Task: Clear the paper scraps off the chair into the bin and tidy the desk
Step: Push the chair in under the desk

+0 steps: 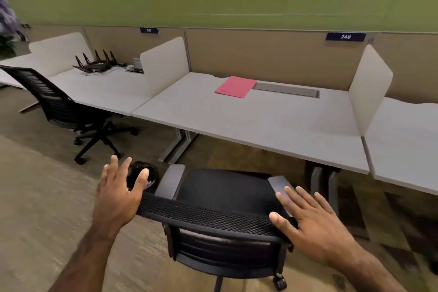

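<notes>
A person's two bare hands spread open over the top edge of a black mesh chair [213,218], holding nothing: the left hand [119,193] at its left end, the right hand [308,223] at its right, well apart. The seat shows dark and bare; no paper scraps are visible on it. Just beyond the left hand stands a small black bin [151,174] on the carpet. The chair rides on casters and should roll easily; its stiff backrest rim looks the surest place to grip. Farther off, a red folder [235,86] lies flat on the pale desk [237,121], light and thin, likely best lifted by an edge.
</notes>
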Tool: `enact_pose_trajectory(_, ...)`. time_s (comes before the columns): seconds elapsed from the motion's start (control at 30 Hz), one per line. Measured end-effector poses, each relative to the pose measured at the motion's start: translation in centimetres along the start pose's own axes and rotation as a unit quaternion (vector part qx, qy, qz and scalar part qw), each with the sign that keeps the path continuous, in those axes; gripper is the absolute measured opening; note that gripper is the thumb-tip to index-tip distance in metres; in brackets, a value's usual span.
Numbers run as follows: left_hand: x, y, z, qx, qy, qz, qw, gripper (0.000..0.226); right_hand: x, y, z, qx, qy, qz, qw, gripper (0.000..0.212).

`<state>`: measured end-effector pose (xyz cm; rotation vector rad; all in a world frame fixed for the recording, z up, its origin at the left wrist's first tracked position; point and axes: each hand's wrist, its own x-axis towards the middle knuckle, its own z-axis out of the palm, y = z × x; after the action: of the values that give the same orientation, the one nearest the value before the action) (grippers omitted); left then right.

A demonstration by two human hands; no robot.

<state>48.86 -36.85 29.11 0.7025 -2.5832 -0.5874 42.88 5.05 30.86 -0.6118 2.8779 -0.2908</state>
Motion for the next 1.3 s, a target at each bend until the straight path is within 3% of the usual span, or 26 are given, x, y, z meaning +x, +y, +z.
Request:
enact_pose_trajectory(0.17,7.6,-1.9,1.1,-0.005,-0.020,-0.027,0.999,0.082,5.3,-3.1,-0.6,0.008,-0.020,-0.019,1.000,0.102)
enact_pose_trajectory(0.4,16.6,-2.7,3.3,0.008,-0.044,-0.014,0.999,0.074,12.5,-5.1,-0.8,0.015,0.023,-0.008,1.000,0.109)
enact_pose_trajectory(0.63,24.4,-2.7,6.2,-0.013,-0.090,0.019,0.996,0.070,19.8,-5.2,-0.8,0.034,0.043,0.039,0.998,0.098)
enact_pose_trajectory(0.77,28.9,-2.4,7.6,-0.029,-0.118,0.071,0.990,0.066,23.3,-5.6,-1.2,0.045,0.034,0.085,0.995,0.103)
enact_pose_trajectory(1.0,35.4,-2.4,9.8,-0.046,-0.153,0.108,0.981,0.086,28.8,-6.7,-1.3,0.045,0.042,0.174,0.983,0.108)
enact_pose_trajectory(1.3,41.7,-1.5,11.9,-0.095,-0.179,0.113,0.973,0.087,33.9,-7.7,-2.1,0.034,0.035,0.221,0.974,0.123)
